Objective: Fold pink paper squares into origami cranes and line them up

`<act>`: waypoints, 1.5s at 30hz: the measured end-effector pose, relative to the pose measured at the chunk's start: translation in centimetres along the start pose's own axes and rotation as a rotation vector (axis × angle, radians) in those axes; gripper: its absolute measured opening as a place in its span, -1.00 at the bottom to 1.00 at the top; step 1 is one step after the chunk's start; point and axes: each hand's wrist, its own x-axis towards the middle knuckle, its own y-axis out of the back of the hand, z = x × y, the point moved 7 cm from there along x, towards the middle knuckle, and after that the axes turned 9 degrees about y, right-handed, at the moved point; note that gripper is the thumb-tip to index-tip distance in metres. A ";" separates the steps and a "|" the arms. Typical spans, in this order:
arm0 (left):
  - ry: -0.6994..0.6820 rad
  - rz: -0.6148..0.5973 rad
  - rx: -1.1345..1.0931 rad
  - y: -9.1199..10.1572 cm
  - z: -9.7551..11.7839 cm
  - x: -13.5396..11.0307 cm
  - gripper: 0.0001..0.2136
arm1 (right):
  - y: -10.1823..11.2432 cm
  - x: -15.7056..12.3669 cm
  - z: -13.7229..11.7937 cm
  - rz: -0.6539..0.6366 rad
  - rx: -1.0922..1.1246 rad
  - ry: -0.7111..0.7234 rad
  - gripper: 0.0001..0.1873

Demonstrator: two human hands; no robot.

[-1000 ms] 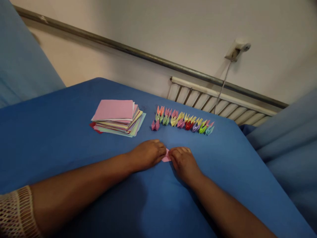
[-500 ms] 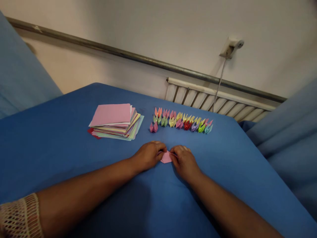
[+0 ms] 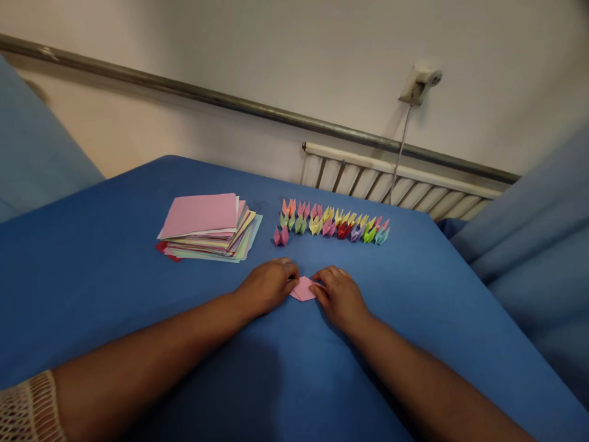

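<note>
A small piece of folded pink paper (image 3: 303,289) lies between my hands, low over the blue tabletop. My left hand (image 3: 268,284) pinches its left side between thumb and fingers. On the other side, my right hand (image 3: 340,296) grips the right edge the same way. The fingers cover both ends of the paper, so only its middle shows, with crease lines on it. Just beyond my hands stand several folded paper cranes (image 3: 329,228) in rows, in pink, yellow, green, red, purple and light blue.
A stack of coloured paper sheets (image 3: 201,215), pink on top, sits at the left on the blue-covered table (image 3: 115,264). Behind the table are a radiator (image 3: 354,179), a metal rail (image 3: 257,109) and a wall socket with a cord (image 3: 416,86). Blue curtains (image 3: 543,258) hang at both sides.
My hands have drawn slightly apart, and more of the pink paper's middle shows. The whole view has shifted a little; the cranes and the stack stay in place.
</note>
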 end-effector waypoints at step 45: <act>-0.141 0.091 0.123 0.0 0.2 -0.2 -0.92 | -0.8 1.7 -1.7 -0.029 -0.032 0.089 -0.96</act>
